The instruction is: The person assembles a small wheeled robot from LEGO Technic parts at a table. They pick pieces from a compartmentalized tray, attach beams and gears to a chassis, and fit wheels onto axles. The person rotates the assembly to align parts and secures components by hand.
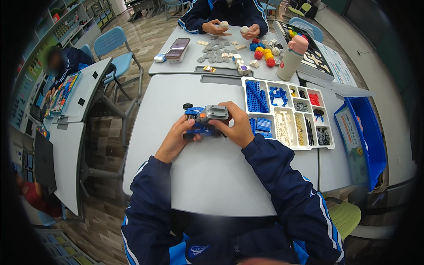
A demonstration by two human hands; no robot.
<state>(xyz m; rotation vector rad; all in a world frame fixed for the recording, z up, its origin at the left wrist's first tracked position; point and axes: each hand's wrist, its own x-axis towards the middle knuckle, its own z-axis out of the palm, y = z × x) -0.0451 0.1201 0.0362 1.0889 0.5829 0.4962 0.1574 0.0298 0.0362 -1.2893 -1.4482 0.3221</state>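
Observation:
Above the middle of the white table I hold a small toy vehicle built of blue bricks, with black wheels. My left hand grips its left side, thumb on top and fingers beneath. A grey block with a small orange part, perhaps a motor or battery unit, sits on the vehicle's upper right. My right hand is closed around that grey block. The vehicle's underside and the right fingertips are partly hidden. Just right of my hands lies a white sorting tray with blue, red, grey, black, cream and tan pieces.
Across the table a person handles white pieces near grey tiles and coloured blocks. A phone and a pink-lidded bottle stand there. A blue bin is at right. Blue chairs stand at left.

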